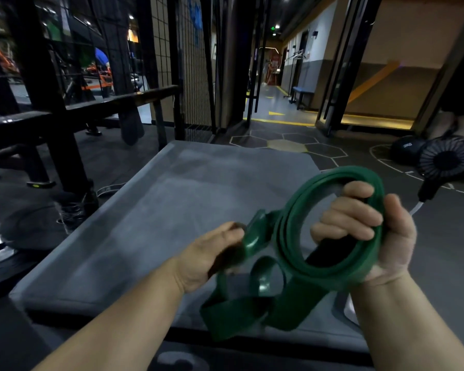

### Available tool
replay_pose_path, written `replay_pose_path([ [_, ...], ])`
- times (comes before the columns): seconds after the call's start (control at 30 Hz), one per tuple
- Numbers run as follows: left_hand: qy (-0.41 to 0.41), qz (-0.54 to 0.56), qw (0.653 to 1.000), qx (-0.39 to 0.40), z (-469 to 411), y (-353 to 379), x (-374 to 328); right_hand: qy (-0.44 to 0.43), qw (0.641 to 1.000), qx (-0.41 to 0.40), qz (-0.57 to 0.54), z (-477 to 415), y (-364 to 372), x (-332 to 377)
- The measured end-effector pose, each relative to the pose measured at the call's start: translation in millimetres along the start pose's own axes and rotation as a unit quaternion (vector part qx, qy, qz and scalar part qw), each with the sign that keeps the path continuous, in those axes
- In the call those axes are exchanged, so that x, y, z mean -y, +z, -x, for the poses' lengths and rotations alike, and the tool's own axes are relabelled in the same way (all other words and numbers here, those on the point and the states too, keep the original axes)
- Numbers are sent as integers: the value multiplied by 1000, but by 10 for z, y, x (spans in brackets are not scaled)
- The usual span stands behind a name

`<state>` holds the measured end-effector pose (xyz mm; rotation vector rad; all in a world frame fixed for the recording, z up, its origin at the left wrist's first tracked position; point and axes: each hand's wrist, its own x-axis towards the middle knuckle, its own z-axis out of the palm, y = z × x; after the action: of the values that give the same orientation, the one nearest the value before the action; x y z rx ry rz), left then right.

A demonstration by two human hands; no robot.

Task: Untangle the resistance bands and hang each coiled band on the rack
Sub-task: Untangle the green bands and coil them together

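Observation:
A wide green resistance band [330, 271] is held above a grey mat. Most of it is wound into a round coil of several turns. My right hand [381, 231] grips the right side of that coil, fingers curled through its middle. My left hand [212, 255] pinches the loose part of the band at the coil's left edge. More loose green band hangs in loops [233, 314] below both hands, over the mat's near edge. The black rack frame [51, 108] stands at the left, with nothing green on it.
The grey mat [156, 223] fills the middle of the floor. Weight plates [0, 247] lie at the left by the rack's foot. A black fan [447, 162] and a dark ball [406, 148] sit at the right. A corridor opens ahead.

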<state>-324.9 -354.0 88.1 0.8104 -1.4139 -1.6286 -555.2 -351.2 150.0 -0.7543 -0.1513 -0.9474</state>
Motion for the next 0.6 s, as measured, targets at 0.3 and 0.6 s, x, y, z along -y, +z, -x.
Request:
replay_pose_path([
  [0.3,-8,-27,996,-90,47,-28,-36,-59,997,-42,4,52,-70,104],
  [0.6,-11,16,992,-123,90,-142,-196,-98,995,-17,-16,140,22,247],
])
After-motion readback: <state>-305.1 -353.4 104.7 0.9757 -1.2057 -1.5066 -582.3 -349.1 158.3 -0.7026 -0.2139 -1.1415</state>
